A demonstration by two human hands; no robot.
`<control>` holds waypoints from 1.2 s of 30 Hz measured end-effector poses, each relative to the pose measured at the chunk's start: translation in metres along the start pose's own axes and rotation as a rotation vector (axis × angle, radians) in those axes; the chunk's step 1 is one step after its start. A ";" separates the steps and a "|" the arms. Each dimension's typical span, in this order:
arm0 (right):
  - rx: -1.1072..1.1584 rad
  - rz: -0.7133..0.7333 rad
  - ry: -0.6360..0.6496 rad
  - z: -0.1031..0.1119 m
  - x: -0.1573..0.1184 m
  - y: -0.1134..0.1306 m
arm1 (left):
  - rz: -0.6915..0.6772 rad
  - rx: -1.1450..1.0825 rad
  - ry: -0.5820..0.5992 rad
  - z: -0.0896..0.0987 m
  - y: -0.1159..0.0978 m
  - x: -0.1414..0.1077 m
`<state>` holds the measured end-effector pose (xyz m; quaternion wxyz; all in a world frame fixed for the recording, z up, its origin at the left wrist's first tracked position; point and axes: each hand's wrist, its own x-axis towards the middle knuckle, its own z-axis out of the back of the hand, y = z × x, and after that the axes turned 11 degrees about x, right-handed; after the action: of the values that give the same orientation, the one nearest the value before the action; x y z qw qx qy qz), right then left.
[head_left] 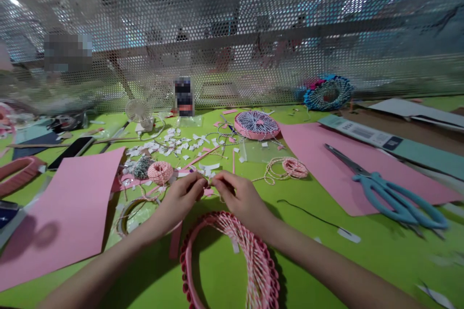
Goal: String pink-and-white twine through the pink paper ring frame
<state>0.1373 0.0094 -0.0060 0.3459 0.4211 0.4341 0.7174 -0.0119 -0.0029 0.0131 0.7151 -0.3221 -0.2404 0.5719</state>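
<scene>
My left hand and my right hand nearly meet at the middle, fingertips pinched on thin pink-and-white cord; the exact hold is small and partly hidden. Below them lies a pink ring with a scalloped edge, wound with pink-and-white cord on its right side. A ball of pink cord and a grey-green ball sit left of my left hand. To the right of my right hand is a loose coil of pink cord. A tape roll lies beside my left forearm.
Blue-handled scissors rest on pink sheet at right. Another pink sheet and a phone are at left. Behind are paper scraps, a round woven piece, a small fan, a blue ring and perforated metal.
</scene>
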 end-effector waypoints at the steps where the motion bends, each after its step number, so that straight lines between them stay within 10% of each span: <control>1: -0.055 0.049 0.009 0.000 0.000 -0.001 | 0.003 -0.011 -0.003 -0.001 0.002 0.001; 14: -0.738 0.646 -0.012 0.005 0.001 -0.014 | 0.344 -0.578 0.188 0.004 -0.001 0.002; 23: -0.769 0.687 0.048 0.007 0.000 -0.015 | 0.348 -0.852 0.253 -0.005 0.003 -0.003; 30: -0.679 0.573 0.012 0.006 0.001 -0.018 | 0.210 -0.606 0.177 0.001 -0.002 0.000; 36: -0.768 0.704 0.113 0.016 0.002 -0.016 | 0.270 -0.747 0.368 0.003 0.002 0.001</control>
<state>0.1535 0.0224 -0.0157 0.1893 0.3453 -0.0100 0.9192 -0.0154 -0.0011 0.0136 0.4993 -0.6838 -0.2550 0.4669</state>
